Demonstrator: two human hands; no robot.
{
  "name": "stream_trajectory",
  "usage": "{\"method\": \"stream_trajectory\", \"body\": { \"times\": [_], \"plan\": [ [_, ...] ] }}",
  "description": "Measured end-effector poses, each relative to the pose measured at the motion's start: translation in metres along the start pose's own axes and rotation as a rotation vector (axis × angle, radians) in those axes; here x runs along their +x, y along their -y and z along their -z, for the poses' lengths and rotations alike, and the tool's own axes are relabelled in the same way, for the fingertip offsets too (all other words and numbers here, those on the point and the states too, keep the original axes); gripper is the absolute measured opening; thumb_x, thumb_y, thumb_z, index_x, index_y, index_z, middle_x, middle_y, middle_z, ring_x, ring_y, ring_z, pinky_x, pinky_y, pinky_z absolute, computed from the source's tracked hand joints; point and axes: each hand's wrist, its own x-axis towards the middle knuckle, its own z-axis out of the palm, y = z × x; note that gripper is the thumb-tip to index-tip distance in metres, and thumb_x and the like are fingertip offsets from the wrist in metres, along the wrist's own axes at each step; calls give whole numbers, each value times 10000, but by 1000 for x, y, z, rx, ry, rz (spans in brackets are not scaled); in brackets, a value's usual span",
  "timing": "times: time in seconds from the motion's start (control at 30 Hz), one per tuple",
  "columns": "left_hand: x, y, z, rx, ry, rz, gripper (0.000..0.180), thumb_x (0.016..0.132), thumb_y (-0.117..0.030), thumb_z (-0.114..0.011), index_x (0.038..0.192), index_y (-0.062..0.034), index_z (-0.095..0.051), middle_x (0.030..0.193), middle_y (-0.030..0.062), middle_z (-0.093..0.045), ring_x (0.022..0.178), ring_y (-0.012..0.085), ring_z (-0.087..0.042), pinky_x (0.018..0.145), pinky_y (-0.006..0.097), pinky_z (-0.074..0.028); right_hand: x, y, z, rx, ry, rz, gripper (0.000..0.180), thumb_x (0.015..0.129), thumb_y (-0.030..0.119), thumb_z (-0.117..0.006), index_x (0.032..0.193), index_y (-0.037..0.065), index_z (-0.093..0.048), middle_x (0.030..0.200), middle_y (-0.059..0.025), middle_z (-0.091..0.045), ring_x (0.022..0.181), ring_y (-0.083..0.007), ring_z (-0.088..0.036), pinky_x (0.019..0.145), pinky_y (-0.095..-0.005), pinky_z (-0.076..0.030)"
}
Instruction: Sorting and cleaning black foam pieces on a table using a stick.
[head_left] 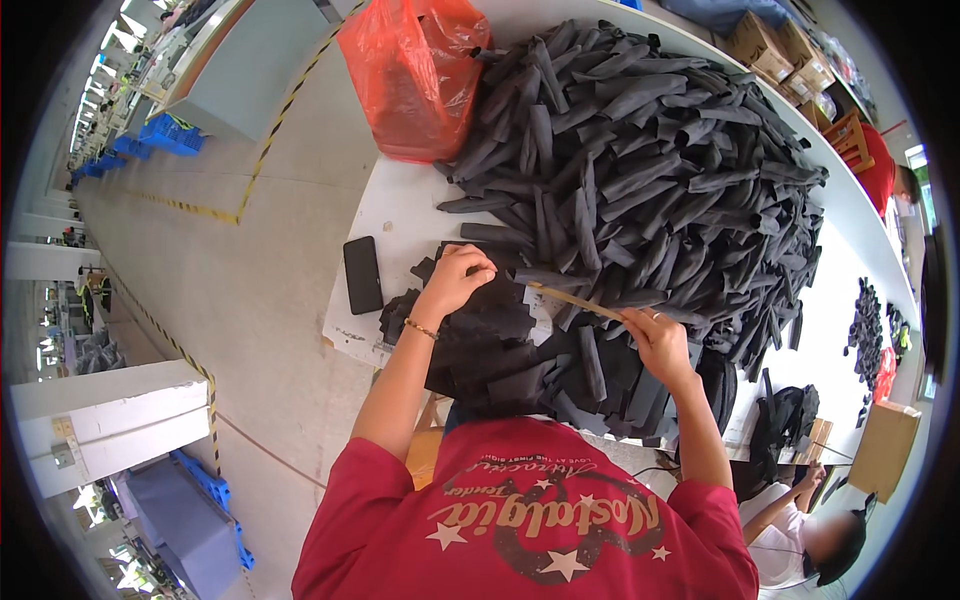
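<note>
My right hand [655, 340] is closed around one end of a thin tan stick [578, 300]. The stick slants up to the left, and its far end reaches a dark grey fabric tube [550, 278]. To the left, my left hand [458, 280] has its fingers curled together over dark fabric; whatever they pinch is hidden. Below my hands, flat dark fabric pieces [490, 365] lie layered at the table's near edge. Beyond them rises a large heap of rolled dark fabric tubes [650, 170].
On the white table [400, 205] a black phone [363, 275] lies left of my left hand. A red plastic bag [412, 85] stands at the far left corner. A black bag [785, 415] lies to the right, near a seated person [790, 535]. Another person [878, 170] is at far right.
</note>
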Motion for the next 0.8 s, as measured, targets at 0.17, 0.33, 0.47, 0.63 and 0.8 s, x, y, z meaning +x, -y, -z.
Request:
{"method": "stream_trajectory", "body": {
  "times": [0.17, 0.33, 0.47, 0.63, 0.8],
  "plan": [
    [-12, -30, -3, 34, 34, -52, 118, 801, -140, -686, 882, -55, -682, 918, 31, -622, 979, 230, -490, 919, 344, -391, -5, 8, 3, -74, 6, 101, 156, 867, 133, -627, 1007, 71, -659, 713, -97, -587, 659, -273, -609, 574, -372, -471],
    [-22, -55, -22, 54, -3, -131, 101, 764, -143, -687, 845, -83, -695, 878, 19, -649, 988, 248, -519, 903, 337, -423, -6, 21, -14, -55, -39, 177, 168, 863, 153, -629, 1020, 97, -656, 754, -88, -631, 677, -275, -636, 568, -390, -501],
    [-42, -110, -55, 208, -21, -381, 159, 729, -162, -722, 874, -107, -689, 926, 37, -644, 1016, 254, -539, 890, 340, -430, -8, 38, -63, 320, -95, 64, 215, 871, 108, -615, 1069, 28, -643, 852, -177, -666, 764, -340, -655, 647, -378, -513],
    [-81, -87, -65, -1095, -617, 34, 361, 843, -211, -713, 1129, -44, -568, 1106, 114, -577, 1047, 318, -583, 956, 482, -457, -31, 67, -81, 651, 68, -197, 196, 890, 90, -607, 1048, -24, -631, 798, -211, -637, 698, -331, -637, 626, -366, -480],
    [-81, -82, -119, -1679, -677, 269, 242, 897, -253, -674, 968, -26, -631, 778, 67, -622, 709, 239, -640, 735, 396, -541, -37, 95, -120, 505, -156, -156, 151, 873, 46, -596, 1011, -15, -605, 788, -235, -627, 740, -411, -626, 621, -428, -488]
  ]
}}
